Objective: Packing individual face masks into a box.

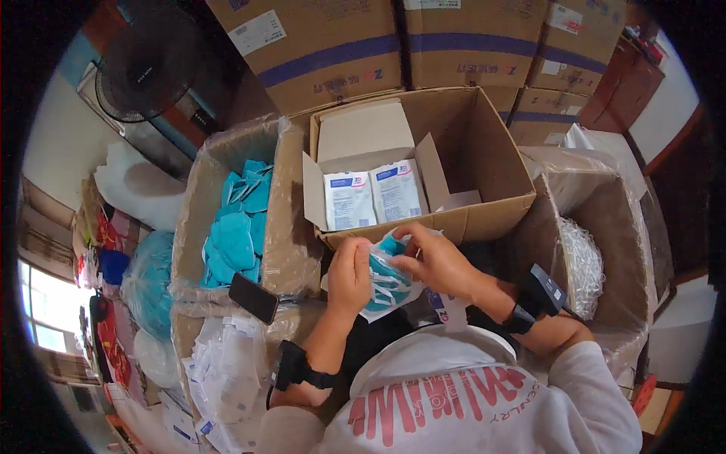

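At our clock's centre, our left hand [349, 276] clasps the side of a clear bag [389, 289] holding strapped teal masks [390, 246] while our right hand [436, 261] pinches its upper edge, perhaps to keep it spread. We have loose teal pieces [234, 244] at nine o'clock, white packets [397, 193] at twelve and white strips [583, 265] at three (seemingly for easy reach).

The middle box [484, 216] carries a white carton [363, 130]; left of that box, a lined box [291, 181] holds teal masks [233, 236]; right, another box [631, 227], white strands [582, 265]
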Action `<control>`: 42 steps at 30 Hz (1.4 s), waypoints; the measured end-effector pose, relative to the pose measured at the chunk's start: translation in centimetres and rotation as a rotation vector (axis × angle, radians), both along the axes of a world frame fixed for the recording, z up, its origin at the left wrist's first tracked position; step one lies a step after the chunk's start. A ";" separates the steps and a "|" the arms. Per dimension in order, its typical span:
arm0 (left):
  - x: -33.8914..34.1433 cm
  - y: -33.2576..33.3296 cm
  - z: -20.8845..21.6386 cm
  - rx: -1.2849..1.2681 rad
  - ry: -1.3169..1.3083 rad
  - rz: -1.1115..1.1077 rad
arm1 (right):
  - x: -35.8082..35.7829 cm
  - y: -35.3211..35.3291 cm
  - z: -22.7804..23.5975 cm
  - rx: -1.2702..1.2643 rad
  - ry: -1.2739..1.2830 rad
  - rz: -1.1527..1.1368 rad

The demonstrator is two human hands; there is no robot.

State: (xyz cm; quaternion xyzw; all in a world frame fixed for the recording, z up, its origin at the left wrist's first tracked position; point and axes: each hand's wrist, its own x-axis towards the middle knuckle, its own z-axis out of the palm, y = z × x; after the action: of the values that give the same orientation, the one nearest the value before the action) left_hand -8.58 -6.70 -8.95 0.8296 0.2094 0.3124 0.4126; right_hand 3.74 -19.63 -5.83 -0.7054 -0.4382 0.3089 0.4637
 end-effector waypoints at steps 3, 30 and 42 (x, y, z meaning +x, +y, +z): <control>-0.2 0.0 0.4 -0.029 0.014 -0.023 | 0.5 0.4 -0.5 0.057 0.165 0.016; 0.0 0.6 0.6 0.100 -0.095 0.088 | 1.6 2.1 0.1 0.073 -0.270 0.308; 0.2 -0.6 0.4 0.187 -0.101 0.011 | 0.9 2.0 0.8 -0.108 -0.673 0.194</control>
State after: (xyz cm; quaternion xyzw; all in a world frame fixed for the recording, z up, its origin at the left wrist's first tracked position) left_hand -8.35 -7.32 -8.51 0.8464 0.1630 0.3745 0.3418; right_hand 4.62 -17.61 -5.05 -0.7462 -0.6145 0.1245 0.2239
